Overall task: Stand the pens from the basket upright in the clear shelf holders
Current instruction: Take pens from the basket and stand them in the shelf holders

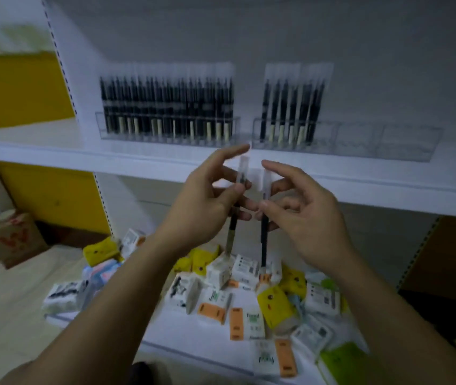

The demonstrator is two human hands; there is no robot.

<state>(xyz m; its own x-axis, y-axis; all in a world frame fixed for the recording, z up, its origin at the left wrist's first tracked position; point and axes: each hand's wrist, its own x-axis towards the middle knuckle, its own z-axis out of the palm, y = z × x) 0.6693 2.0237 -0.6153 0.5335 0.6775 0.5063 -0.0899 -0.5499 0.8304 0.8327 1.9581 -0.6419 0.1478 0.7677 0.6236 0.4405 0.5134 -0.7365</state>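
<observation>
The pens [165, 109] in the clear holders [387, 143] are black with cream lower ends, on a white shelf [40, 151]. Below lie white, yellow and orange-labelled packets [249, 301]; to the left, a yellow panel [21, 87] and a brown bag [13, 237] printed red.

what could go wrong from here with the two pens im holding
The left hand and right hand each pinch a pen only at the fingertips; the left pen or right pen could slip into the packets below. The left holder looks full, so forcing one in may topple neighbours. The right holder has free sections, but its stored pens lean and could be knocked.
</observation>
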